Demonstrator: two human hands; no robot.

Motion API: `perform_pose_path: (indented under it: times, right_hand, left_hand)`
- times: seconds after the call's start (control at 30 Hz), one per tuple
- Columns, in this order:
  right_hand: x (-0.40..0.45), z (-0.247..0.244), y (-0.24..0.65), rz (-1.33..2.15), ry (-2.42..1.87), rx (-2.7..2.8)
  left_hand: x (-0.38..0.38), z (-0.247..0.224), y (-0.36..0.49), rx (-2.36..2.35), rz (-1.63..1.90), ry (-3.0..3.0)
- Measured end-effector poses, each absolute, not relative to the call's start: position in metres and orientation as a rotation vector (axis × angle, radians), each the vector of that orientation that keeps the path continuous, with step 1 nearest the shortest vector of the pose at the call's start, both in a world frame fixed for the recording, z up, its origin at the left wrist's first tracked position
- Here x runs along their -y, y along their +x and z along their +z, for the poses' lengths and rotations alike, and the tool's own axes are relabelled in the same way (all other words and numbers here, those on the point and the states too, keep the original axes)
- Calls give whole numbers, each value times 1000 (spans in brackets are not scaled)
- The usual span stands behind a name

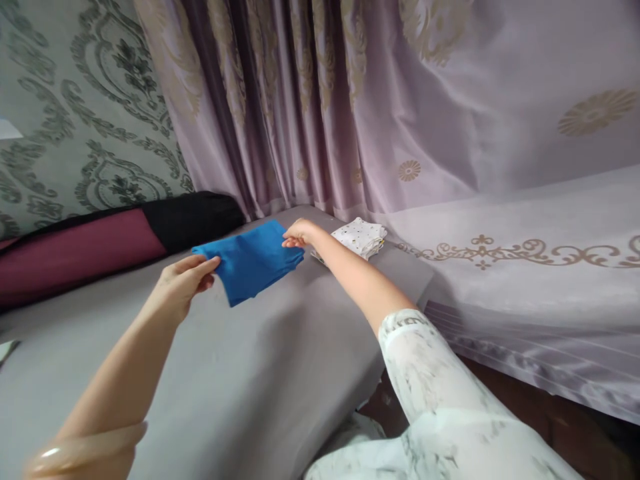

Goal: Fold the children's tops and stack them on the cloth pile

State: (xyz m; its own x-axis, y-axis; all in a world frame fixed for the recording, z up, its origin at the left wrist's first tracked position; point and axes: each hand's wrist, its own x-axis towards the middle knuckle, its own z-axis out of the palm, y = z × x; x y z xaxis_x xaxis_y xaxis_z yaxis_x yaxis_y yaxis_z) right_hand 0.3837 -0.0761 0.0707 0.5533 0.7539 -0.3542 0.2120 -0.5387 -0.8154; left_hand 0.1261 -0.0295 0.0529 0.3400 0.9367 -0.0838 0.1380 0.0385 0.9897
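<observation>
A folded blue cloth (257,263) is held up over the grey bed sheet (210,373), stretched between my two hands. My left hand (185,283) pinches its left edge between thumb and fingers. At the cloth's upper right edge, my right hand (299,233) is closed on it. Just behind and to the right of that hand lies a folded white cloth with small dark dots (361,237), partly hidden by my right forearm. Whether the blue cloth is a garment cannot be told.
A long black and maroon bolster (100,250) lies along the bed's far left side, against the patterned green wall (115,100). Purple curtains (320,113) with gold motifs hang behind the bed and down its right side. Dark floor (560,420) shows at the lower right.
</observation>
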Motion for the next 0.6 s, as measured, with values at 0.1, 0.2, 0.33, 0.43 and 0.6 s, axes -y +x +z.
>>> perform_pose_path:
  times: [0.1, 0.2, 0.33, 0.43, 0.6]
  right_hand:
    - [93, 88, 415, 929, -1988, 721]
    - [112, 103, 444, 850, -1943, 657]
    - [136, 117, 480, 685, -1967, 520]
    - [150, 122, 507, 550, -2064, 482]
    - [169, 113, 558, 374, -2249, 480]
  left_hand:
    - [45, 60, 164, -947, 872, 1438]
    - [55, 60, 199, -868, 882, 1460]
    - [67, 52, 245, -768, 865, 1433]
    - [78, 45, 281, -723, 825, 1393]
    - [96, 32, 334, -701, 725, 1304]
